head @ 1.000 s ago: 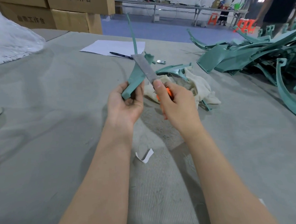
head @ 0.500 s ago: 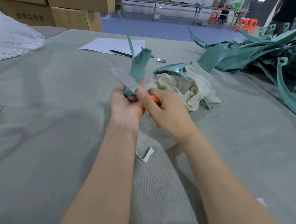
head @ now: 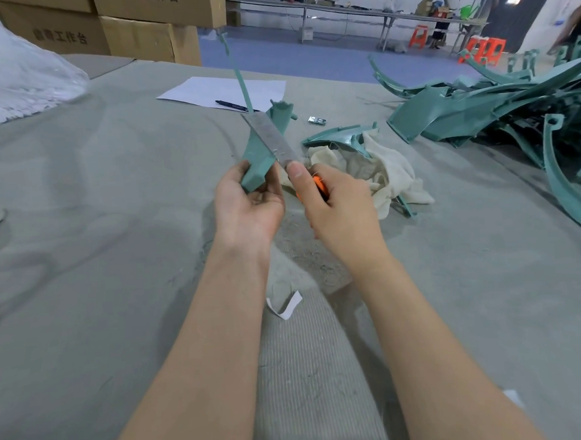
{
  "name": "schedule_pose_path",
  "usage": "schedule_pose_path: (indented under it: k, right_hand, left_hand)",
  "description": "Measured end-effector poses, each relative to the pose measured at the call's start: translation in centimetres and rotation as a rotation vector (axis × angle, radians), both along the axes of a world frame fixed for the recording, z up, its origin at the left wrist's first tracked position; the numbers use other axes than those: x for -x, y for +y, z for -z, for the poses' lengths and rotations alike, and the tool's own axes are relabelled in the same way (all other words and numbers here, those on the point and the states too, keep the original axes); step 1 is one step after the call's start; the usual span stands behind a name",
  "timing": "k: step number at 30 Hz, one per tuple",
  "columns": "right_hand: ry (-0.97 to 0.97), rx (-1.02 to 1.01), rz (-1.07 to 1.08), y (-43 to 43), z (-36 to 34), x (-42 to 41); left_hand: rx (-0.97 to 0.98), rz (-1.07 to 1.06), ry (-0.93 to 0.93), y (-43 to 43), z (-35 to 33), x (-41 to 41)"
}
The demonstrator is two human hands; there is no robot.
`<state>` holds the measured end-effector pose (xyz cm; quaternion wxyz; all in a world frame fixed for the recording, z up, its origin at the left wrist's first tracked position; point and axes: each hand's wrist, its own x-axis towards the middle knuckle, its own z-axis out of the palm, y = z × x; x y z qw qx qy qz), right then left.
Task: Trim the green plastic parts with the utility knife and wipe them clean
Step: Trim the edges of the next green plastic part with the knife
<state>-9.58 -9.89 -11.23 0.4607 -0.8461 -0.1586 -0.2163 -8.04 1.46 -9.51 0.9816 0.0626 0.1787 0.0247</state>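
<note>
Rag (head: pixel 386 171) and green parts (head: pixel 500 111) crowding right

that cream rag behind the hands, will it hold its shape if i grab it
Probably floppy: the rag lies crumpled in soft folds. Likely light, the fabric looks thin. Lifting it may drag the green part nestled in its folds.

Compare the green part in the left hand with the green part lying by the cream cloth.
The held green part stands raised in the left hand, thin stem pointing up; the cloth-side green part lies low against the cream cloth. The utility knife lies across the first; no hand touches the second. Both are the same teal plastic.
</note>
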Motion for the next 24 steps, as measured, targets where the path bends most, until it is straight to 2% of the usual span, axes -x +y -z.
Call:
schedule_pose_path:
  k: [15,21,24]
  right_hand:
    - [0.002,0.044,-0.137,-0.2,-0.1,0.2]
    - [0.020,0.215,-0.248,0.4,0.3,0.5]
    - [0.039,0.126,-0.242,0.1,0.1,0.5]
  left_hand:
    - [0.064,0.082,-0.075,0.2,0.2,-0.1]
    - [0.005,0.089,-0.148,0.2,0.0,0.6]
    - [0.044,0.104,-0.154,0.3,0.1,0.3]
